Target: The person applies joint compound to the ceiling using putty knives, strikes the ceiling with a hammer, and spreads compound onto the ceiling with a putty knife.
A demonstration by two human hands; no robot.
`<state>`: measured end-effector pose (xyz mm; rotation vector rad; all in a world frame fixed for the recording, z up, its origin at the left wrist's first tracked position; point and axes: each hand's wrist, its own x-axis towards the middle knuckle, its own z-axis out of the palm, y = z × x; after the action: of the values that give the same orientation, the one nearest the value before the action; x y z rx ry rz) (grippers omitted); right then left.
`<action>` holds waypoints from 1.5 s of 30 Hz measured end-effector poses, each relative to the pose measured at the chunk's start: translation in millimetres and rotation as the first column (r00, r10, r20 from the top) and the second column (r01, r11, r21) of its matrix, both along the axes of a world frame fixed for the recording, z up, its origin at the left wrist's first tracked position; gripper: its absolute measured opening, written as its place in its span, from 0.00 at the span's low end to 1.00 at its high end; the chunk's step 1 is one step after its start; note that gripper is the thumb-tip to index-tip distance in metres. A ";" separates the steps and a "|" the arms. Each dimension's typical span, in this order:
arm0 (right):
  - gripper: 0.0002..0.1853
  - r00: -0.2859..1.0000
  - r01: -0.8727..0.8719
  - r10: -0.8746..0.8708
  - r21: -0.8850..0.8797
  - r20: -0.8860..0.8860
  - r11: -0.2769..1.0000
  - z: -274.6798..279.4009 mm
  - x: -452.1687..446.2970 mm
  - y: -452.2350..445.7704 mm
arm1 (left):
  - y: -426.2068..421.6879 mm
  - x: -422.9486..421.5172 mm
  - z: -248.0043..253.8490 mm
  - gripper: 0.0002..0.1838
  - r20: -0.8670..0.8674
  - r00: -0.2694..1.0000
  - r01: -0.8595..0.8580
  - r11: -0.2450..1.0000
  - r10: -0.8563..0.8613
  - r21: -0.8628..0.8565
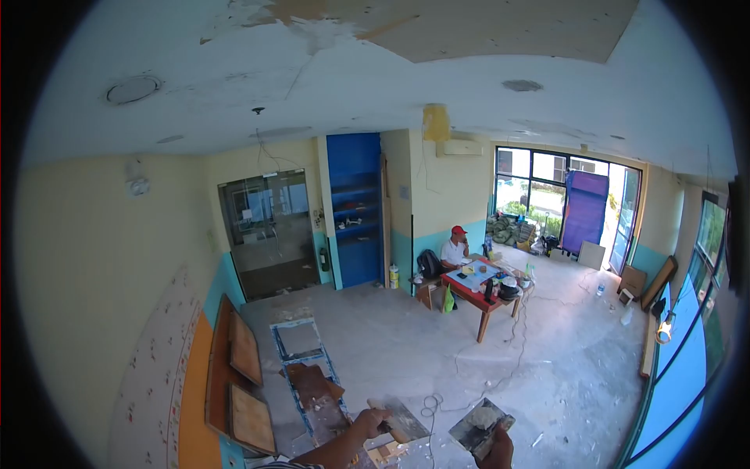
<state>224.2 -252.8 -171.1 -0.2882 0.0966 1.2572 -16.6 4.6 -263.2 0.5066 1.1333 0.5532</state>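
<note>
Low in the view, my left hand [369, 426] is closed around the handle of a flat trowel [406, 422], whose plate extends to the right. My right hand [497, 452] grips a second flat tool [469, 432], a dark plate with a lump of pale plaster [484, 417] on it. The two tools are apart, with a small gap between them. Just left of my left hand stands a paint-marked ladder [329, 369] with brown boards [312, 387] at it.
Overhead, the ceiling [375, 94] has a brown patch [508, 27]. A person in a red cap [454, 248] sits at a red table [483, 303] bearing several items. Cables [522, 344] cross the floor. Framed boards [248, 414] lean at the left wall; windows [707, 273] line the right.
</note>
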 end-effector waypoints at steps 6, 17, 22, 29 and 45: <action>0.17 0.966 0.108 -0.073 -0.130 0.246 0.986 0.3 3.4 -4.3 | -22.1 2.8 54.2 0.22 -0.068 0.984 0.175 0.884 -0.162 0.434; 0.24 0.968 0.058 -0.057 0.002 0.246 0.998 -21.0 -1.0 -4.3 | 6.8 -48.3 307.3 0.24 -0.370 0.871 0.289 0.272 0.323 0.918; 0.24 0.940 0.052 -0.035 -0.040 0.341 0.998 11.8 -19.4 -10.0 | -3.0 -56.8 330.4 0.22 -0.335 0.812 0.383 -0.004 0.478 0.924; 0.24 0.940 0.042 -0.015 -0.074 0.340 0.996 -6.1 -8.4 -2.1 | 37.9 -104.3 503.1 0.21 0.017 0.561 0.455 -0.326 0.827 0.828; 0.16 0.968 0.109 -0.077 -0.124 0.240 0.986 -47.7 8.0 12.6 | -4.1 -120.1 809.8 0.12 0.677 0.165 0.873 -0.426 0.717 0.238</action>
<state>232.1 -240.2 -218.8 -0.5428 -0.0074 1.1169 -136.7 0.5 546.5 -1.1492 -0.5708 -1.2347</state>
